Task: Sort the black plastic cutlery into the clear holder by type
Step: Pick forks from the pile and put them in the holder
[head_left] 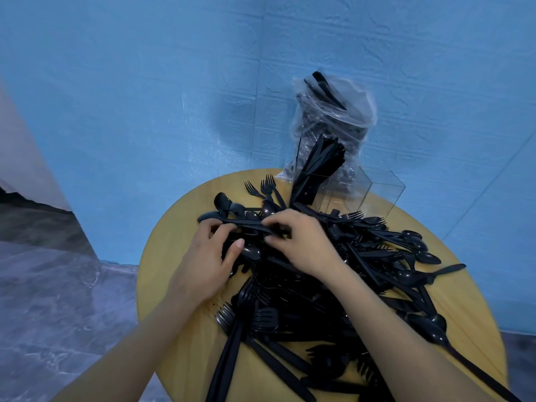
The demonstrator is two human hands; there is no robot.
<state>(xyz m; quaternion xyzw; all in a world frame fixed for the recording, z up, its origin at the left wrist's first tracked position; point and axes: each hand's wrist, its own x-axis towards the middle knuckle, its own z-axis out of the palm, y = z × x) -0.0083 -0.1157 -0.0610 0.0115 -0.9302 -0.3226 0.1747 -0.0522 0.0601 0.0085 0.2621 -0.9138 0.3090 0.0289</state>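
Note:
A big heap of black plastic cutlery (333, 288) covers the round yellow table (179, 338): forks, spoons and knives lie mixed. At the heap's far left, my left hand (211, 256) and my right hand (298, 242) both grip a bunch of black knives (246, 224) that lies crosswise above the pile. The clear holder (374, 192) stands at the table's far edge. Its left compartment holds a bundle of black cutlery (319, 163) standing upright; its right compartments look empty.
A clear plastic bag (333, 111) with more black cutlery leans against the blue wall behind the holder. Several forks (266, 187) lie loose near the table's far edge. Grey marble floor lies to the left, below the table.

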